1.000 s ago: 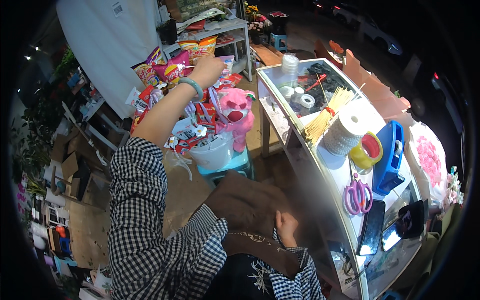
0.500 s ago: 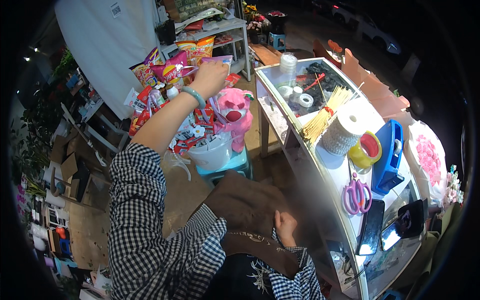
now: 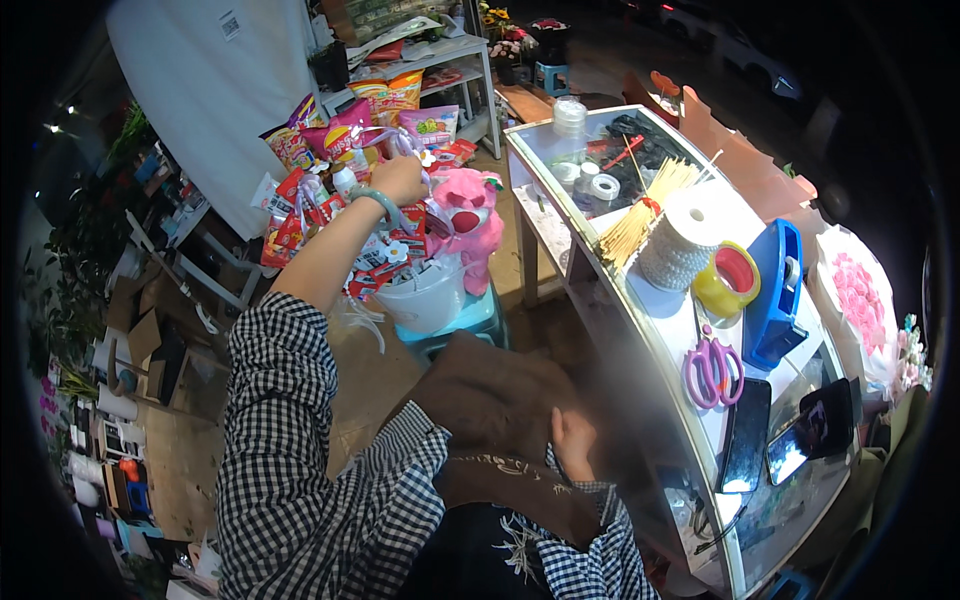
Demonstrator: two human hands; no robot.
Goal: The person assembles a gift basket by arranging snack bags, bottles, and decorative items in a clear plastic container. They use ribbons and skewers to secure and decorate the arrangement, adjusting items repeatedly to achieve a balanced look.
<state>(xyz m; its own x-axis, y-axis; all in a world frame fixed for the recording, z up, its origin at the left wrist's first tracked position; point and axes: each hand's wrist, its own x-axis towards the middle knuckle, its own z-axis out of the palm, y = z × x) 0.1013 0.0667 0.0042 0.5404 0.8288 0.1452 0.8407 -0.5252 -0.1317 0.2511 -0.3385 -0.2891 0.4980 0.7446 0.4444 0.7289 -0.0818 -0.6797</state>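
My left hand (image 3: 400, 181), with a pale green bangle at the wrist, reaches into a snack bouquet. Its fingers are curled beside a purple ribbon and a small white flower (image 3: 427, 158); what they pinch is hidden. The bouquet fills a white bucket (image 3: 425, 300) with red snack packets (image 3: 287, 235), chip bags (image 3: 345, 135) and a pink-and-purple snack bag (image 3: 432, 124). A pink plush bear (image 3: 468, 220) leans at its right side. My right hand (image 3: 573, 443) rests against my brown apron (image 3: 500, 385), fingers folded in; anything inside them is out of sight.
The bucket stands on a light-blue stool (image 3: 480, 325). On the right, a glass-topped counter (image 3: 640, 290) carries bamboo sticks (image 3: 650, 215), a bead spool (image 3: 680, 255), yellow tape (image 3: 727, 280), a blue tape dispenser (image 3: 773, 295), purple scissors (image 3: 713, 372) and phones (image 3: 745, 435).
My left hand has moved down and slightly left, from over the pink-and-purple snack bag to the ribbon and flower, uncovering that bag. The right hand stays at the apron.
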